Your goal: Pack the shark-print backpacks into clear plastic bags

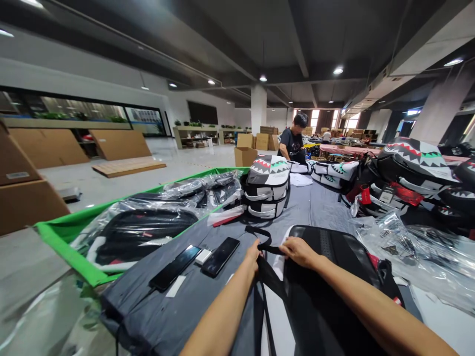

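A black and white backpack [326, 291] lies on the grey-covered table in front of me, its dark padded side facing up. A black strap [261, 231] loops out from its left edge. My left hand [253, 254] is closed around the strap near the backpack's side. Just to the right, my right hand [299, 251] pinches the same strap at the backpack's upper left corner. Two black phones, one nearer [220, 257] and one farther left [176, 268], lie left of my hands with a small white block [203, 256] between them.
Stacked shark-tooth-patterned backpacks [265, 188] stand ahead. Clear plastic bags [404, 252] and more backpacks [415, 163] crowd the right. Beside the table at left, a green-edged bin [67, 247] holds plastic-wrapped backpacks. Another person [291, 143] works at the far end.
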`<state>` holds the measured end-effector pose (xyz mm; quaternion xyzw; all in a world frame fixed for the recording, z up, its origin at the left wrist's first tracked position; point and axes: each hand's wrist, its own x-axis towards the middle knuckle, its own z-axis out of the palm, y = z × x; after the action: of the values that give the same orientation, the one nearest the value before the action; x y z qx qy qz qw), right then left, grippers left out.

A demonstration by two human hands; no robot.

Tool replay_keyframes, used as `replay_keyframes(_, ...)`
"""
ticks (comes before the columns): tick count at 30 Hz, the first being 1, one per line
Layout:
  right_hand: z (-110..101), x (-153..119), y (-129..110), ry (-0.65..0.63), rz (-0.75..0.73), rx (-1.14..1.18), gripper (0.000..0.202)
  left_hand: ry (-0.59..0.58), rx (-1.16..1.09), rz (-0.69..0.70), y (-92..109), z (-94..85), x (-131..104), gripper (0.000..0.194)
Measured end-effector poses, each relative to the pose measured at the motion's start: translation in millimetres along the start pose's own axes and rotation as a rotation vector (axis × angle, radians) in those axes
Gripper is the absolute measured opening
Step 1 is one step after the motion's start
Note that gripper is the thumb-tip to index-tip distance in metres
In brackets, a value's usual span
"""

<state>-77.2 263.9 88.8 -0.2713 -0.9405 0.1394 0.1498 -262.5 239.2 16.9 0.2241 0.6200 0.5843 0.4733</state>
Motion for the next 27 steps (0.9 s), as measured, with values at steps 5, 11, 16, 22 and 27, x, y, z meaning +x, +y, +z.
replay_keyframes(5,-19,48,-14,0.098,0.151,0.193,0.049,-0.218,-0.060,0.165,74,-12.8,-31,0.033)
replay_keyframes(11,-71,38,-19,0.379,0.189,0.139,0.013,-0.387,-0.022,0.468,141,7.6,-73,0.045)
replay_keyframes(16,-56,-75,-40,0.309,0.182,0.146,0.016,-0.503,0.030,0.549,144,57.0,-84,0.057)
replay_keyframes(22,7,-222,-90,-0.027,0.078,0.362,0.014,-0.445,0.309,0.552,89,123.1,-73,0.033)
replay_keyframes(27,-70,-251,-43,0.178,0.385,0.351,0.021,-0.236,0.585,0.613,43,143.3,-75,0.021)
